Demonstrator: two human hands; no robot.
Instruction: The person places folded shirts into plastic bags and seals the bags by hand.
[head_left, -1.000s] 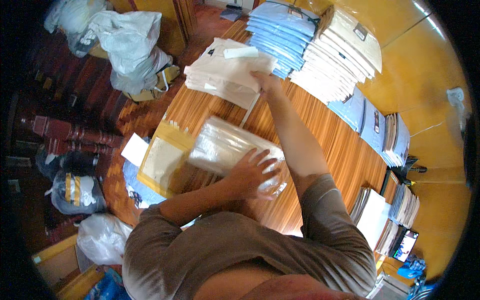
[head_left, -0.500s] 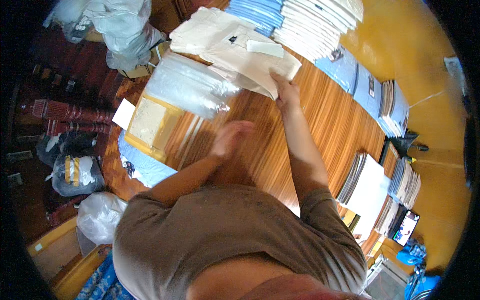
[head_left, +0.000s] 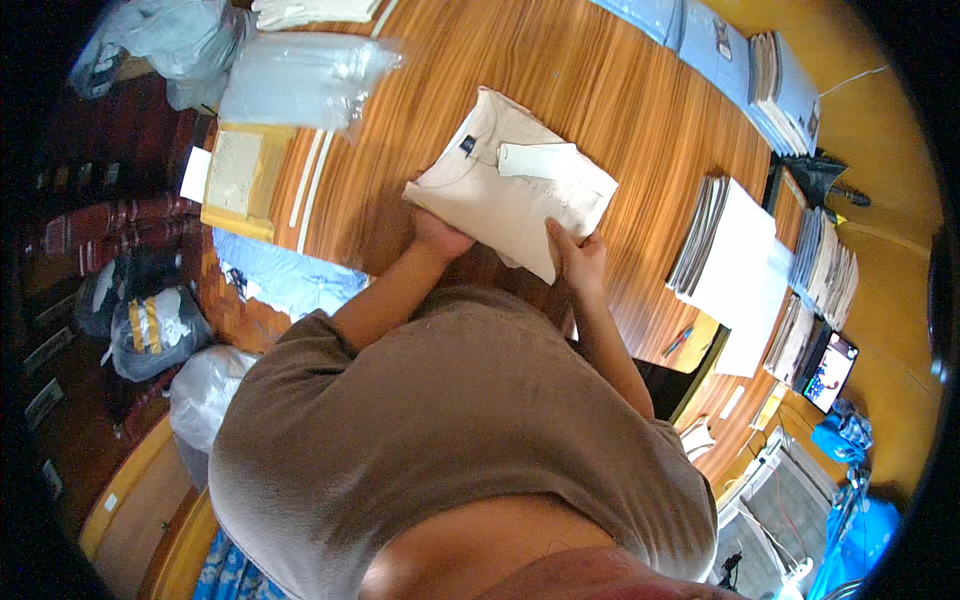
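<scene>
A folded cream T-shirt (head_left: 490, 210) with a dark label inside its neck is held over the wooden table. On top of it lies a white tag or card (head_left: 540, 161). My right hand (head_left: 582, 262) is closed on the shirt's near right corner, thumb on top. At the near left edge, my left hand (head_left: 442, 236) grips the shirt from below, and its fingertips are hidden under the cloth.
Clear plastic bags (head_left: 300, 80) lie at the far left, beside a yellow box (head_left: 240, 180). To the right are a stack of white sheets (head_left: 735, 270) and blue packaged garments (head_left: 715, 40). An open drawer (head_left: 675, 375) sits near my right arm.
My right hand has drawn the cream shirt nearer to my body, away from the garment stacks. My left hand, empty before, now holds the shirt's left side. The view has shifted too.
</scene>
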